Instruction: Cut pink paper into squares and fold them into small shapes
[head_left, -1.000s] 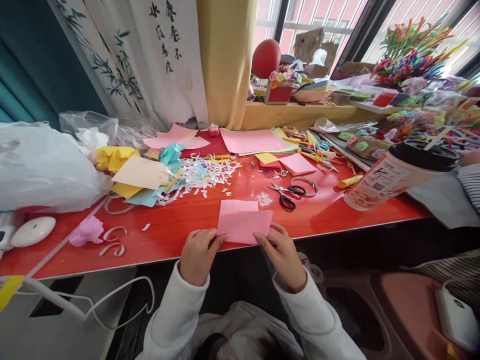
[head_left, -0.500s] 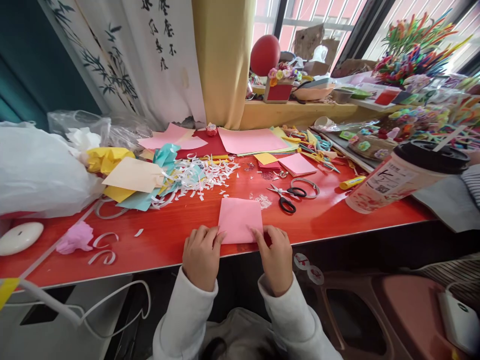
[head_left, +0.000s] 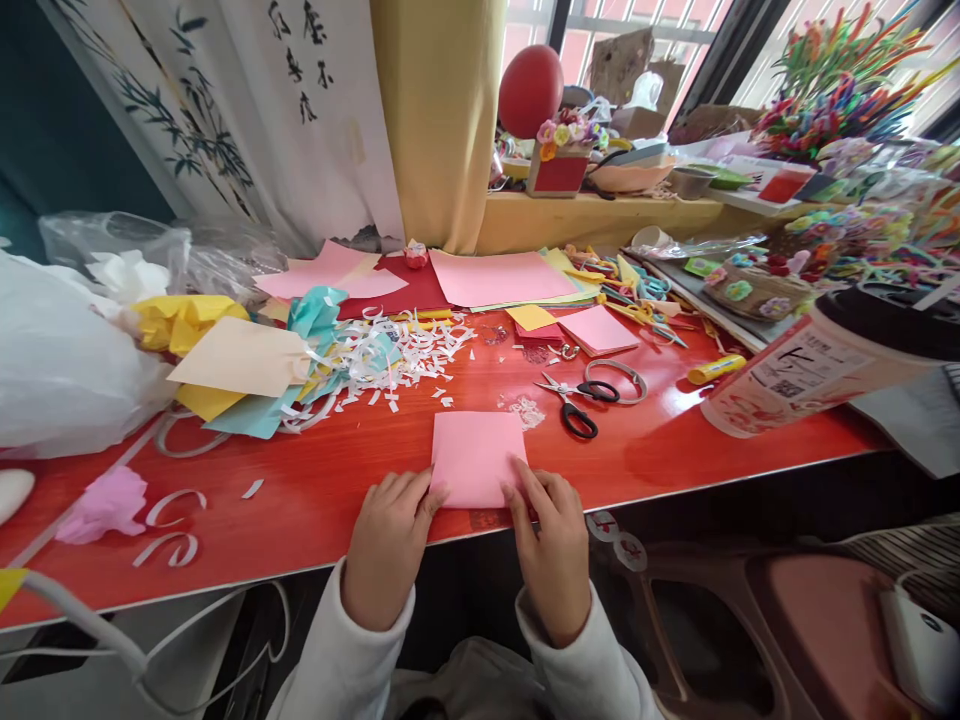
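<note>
Left hand [head_left: 386, 545] and right hand [head_left: 553, 555] pinch the near corners of a pink paper sheet [head_left: 476, 455] at the front edge of the red surface [head_left: 360, 450], a matched grip likely working best with edges flush and pressure even.

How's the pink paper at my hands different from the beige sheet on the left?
Your left hand and right hand touch the pink paper, but not the beige sheet. The pink paper lies near the front edge of the table; the beige sheet lies farther back, atop other papers. Both look plain.
</note>
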